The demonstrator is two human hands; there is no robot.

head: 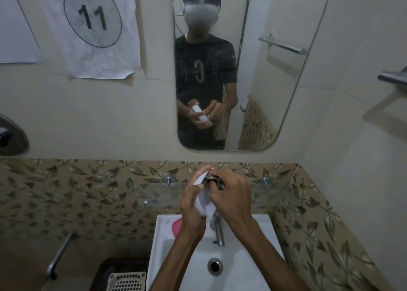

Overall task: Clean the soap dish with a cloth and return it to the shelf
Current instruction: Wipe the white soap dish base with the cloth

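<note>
My left hand grips a white soap dish, holding it tilted on edge above the basin. My right hand presses a dark patterned cloth against the dish's upper inner side, fingers curled round the cloth. Most of the cloth is hidden under my fingers. Just behind my hands runs the glass shelf, fixed to the leaf-patterned tiles. The mirror above shows the same dish and the cloth hanging down.
A white basin with a chrome tap lies below my hands. A pink object rests on the basin's left rim. A white slatted basket stands lower left, beside a metal pipe. A towel bar juts out at the right.
</note>
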